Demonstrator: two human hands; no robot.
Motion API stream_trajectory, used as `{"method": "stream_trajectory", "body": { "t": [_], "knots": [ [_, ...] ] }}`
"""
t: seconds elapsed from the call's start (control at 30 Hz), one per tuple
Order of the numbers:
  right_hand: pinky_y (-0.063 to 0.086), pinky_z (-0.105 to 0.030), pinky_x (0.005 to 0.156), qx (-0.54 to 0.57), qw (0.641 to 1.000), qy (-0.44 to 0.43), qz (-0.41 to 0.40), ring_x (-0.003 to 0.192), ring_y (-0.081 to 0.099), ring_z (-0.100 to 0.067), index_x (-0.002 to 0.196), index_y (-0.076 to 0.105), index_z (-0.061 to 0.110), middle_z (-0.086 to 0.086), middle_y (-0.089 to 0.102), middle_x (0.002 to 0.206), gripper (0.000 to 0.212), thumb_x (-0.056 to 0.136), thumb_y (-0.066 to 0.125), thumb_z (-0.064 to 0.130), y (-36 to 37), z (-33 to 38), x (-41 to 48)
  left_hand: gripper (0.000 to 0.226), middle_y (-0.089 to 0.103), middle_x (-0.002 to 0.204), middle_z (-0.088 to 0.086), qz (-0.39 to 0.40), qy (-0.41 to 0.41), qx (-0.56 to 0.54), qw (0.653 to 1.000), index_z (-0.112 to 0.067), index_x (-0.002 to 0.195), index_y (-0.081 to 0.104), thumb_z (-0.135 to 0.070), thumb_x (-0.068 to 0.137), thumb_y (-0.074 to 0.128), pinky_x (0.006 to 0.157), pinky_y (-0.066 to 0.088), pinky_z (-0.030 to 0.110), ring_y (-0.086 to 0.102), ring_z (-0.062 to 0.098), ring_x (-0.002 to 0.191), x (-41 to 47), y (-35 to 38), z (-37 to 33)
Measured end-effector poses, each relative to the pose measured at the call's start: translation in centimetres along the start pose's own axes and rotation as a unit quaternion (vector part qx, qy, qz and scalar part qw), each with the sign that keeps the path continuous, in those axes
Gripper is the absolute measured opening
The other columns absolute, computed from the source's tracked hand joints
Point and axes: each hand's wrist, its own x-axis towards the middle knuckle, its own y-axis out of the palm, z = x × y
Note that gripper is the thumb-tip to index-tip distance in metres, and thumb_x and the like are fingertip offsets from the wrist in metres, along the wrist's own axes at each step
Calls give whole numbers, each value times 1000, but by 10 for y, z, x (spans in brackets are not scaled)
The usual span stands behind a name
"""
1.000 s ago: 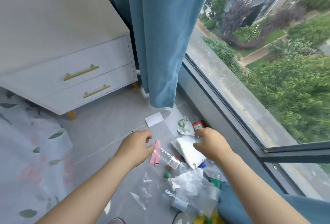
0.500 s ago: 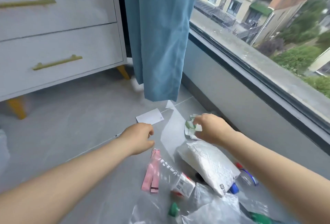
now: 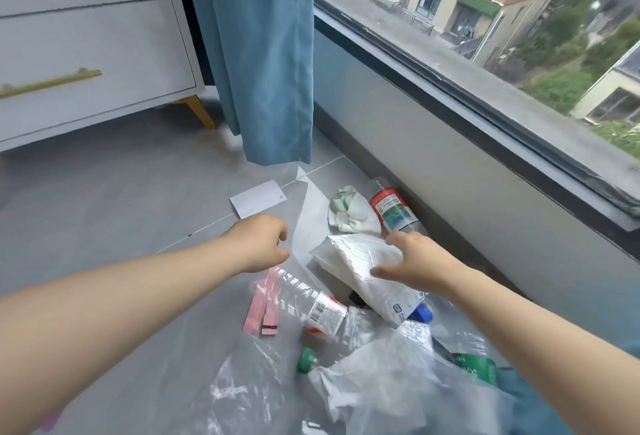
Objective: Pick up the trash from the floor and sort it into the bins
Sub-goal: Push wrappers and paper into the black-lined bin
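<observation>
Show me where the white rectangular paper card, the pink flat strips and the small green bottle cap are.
white rectangular paper card (image 3: 258, 203), head view, centre of its face
pink flat strips (image 3: 259, 303), head view, middle of left strip
small green bottle cap (image 3: 307, 360), head view, its side

We log what shows of the person: two arms and nothing more.

- Left forearm (image 3: 121, 303): bare along its whole visible length, up to the picture's edge.
- Right forearm (image 3: 519, 337): bare likewise.
- Left hand (image 3: 259, 244) and right hand (image 3: 415, 261): both bare.

The wide lens swells both arms toward the lower edge and narrows them toward the wrists. The nails are too small and blurred for us to read. Teal cloth (image 3: 540, 410) shows under the right forearm in the lower right corner; we cannot tell whether it is a garment.
</observation>
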Motion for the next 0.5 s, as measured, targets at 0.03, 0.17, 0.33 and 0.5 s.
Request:
{"method": "stream_trajectory", "body": {
  "t": [0.03, 0.17, 0.33, 0.5],
  "knots": [
    [43, -32, 99, 2, 1000, 3, 10, 123, 49, -22, 140, 41, 18, -5, 47, 139, 80, 76, 69, 56, 2, 0, -1, 33, 62, 117, -2, 0, -2, 0, 1000, -17, 117, 57, -32, 87, 57, 90, 46, 29, 56, 19, 108, 0, 1, 0],
    [42, -37, 102, -2, 999, 4, 44, 126, 45, -26, 144, 31, 21, -7, 37, 143, 95, 69, 70, 64, 14, 5, 0, 35, 62, 117, -2, 8, -13, 7, 1000, -18, 118, 57, -35, 87, 57, 89, 46, 28, 56, 19, 108, 0, 8, 5],
    [41, -41, 103, -19, 997, 1, 72, 130, 40, -29, 143, 27, 21, -7, 31, 146, 99, 66, 71, 65, 26, 8, 13, 37, 61, 118, -1, 15, -23, 14, 1000, -17, 118, 56, -40, 89, 55, 86, 44, 27, 55, 20, 108, 0, 15, 15],
    [44, -42, 101, -22, 995, 6, 95, 126, 45, -29, 142, 29, 19, -8, 34, 144, 94, 69, 70, 62, 40, 7, 23, 41, 59, 123, -2, 22, -49, 8, 999, -17, 120, 55, -43, 88, 56, 91, 45, 29, 55, 19, 111, 5, 14, 26]
  ]
}}
